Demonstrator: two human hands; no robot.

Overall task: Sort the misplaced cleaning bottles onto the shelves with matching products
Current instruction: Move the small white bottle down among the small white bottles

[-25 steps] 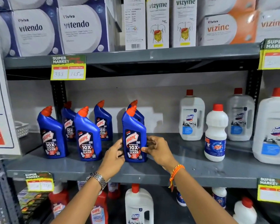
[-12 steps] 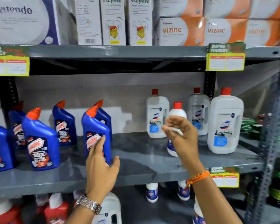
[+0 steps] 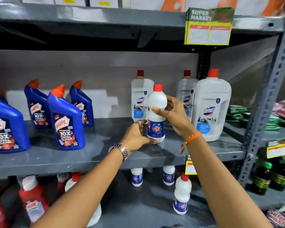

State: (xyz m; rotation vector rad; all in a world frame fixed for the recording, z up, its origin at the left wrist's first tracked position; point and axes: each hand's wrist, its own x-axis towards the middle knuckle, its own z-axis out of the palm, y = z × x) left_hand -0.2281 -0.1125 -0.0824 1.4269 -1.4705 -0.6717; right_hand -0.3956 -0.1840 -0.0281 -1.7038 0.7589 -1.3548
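A small white Rin bottle [image 3: 156, 102] with a red cap and blue label stands on the middle grey shelf [image 3: 95, 155], in front of clear Domex jugs [image 3: 212, 106]. My right hand [image 3: 174, 116] wraps around its upper body from the right. My left hand [image 3: 136, 134] cups its base from the left, fingers touching the bottom edge. Several blue Harpic bottles [image 3: 66, 120] with orange caps stand at the shelf's left. Matching small white Rin bottles [image 3: 182, 195] stand on the shelf below.
Red bottles [image 3: 32, 201] sit at the lower left. Boxes line the top shelf, with a yellow price tag [image 3: 208, 28] on its edge. A perforated upright post [image 3: 269, 99] bounds the right side; green packets [image 3: 237, 112] and dark bottles [image 3: 263, 178] lie beyond it.
Both hands left the blue Harpic bottle and moved right. They have now closed around the small white Rin bottle. The view has shifted right and down.
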